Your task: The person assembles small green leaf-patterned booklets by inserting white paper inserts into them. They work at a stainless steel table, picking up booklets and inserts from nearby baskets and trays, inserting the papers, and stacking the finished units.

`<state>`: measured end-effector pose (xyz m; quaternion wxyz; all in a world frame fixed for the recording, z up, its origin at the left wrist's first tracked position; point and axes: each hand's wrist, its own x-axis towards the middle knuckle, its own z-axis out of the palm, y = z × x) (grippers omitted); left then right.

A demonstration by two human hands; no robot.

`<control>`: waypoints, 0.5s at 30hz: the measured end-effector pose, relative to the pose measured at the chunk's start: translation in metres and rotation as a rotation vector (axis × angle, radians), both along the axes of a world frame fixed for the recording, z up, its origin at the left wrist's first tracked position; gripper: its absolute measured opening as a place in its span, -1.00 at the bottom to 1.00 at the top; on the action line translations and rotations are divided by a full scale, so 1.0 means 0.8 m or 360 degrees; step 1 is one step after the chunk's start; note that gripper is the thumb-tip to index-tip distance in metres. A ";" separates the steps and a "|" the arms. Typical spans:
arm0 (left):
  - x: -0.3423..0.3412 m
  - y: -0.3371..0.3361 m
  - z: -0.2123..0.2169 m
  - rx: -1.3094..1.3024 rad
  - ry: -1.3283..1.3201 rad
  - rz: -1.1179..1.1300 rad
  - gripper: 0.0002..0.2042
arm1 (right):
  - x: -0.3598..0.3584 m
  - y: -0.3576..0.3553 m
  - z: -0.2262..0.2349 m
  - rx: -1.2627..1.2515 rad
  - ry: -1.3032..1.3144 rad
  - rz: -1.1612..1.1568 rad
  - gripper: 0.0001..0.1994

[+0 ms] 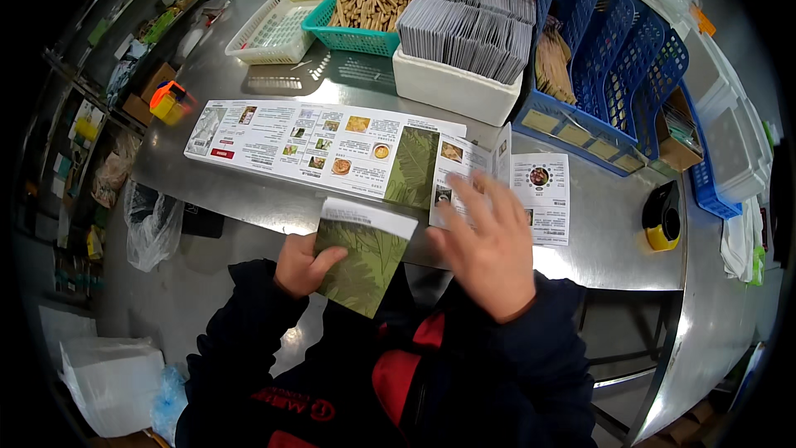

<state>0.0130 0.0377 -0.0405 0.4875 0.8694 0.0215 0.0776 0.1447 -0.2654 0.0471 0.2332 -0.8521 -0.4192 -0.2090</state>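
Note:
My left hand (305, 265) pinches the left edge of a folded leaflet (362, 270) with a green leaf pattern and a white strip on top, held at the table's front edge. My right hand (489, 253), slightly blurred, is raised with fingers apart over the printed sheets, and nothing shows in it. Ahead of both hands lies a long row of overlapping printed sheets (286, 145) with small food pictures and a green leaf panel (412, 168). Beyond my right hand is another white printed sheet (547, 199); an upright page (502, 149) stands beside it.
At the back stand a white basket (269, 51), a teal basket (313, 26) of brown stick-like pieces, a white foam box (452, 87) packed with folded papers and a blue file rack (572, 129). A yellow-black tape measure (662, 220) sits right; an orange-yellow object (168, 102) sits left.

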 end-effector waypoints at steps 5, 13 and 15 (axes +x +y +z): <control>0.025 -0.017 0.017 -0.0568 0.0213 0.0234 -0.66 | 0.031 -0.070 -0.035 -0.0031 0.0156 -0.0570 -0.65; 0.109 -0.090 0.039 -0.0249 -0.0054 0.0096 -0.67 | 0.029 -0.152 -0.089 -0.0025 0.0116 -0.0835 -0.66; 0.153 -0.126 0.032 -0.0360 -0.0137 -0.0005 -0.62 | 0.031 -0.171 -0.111 0.0006 0.0255 -0.0818 -0.65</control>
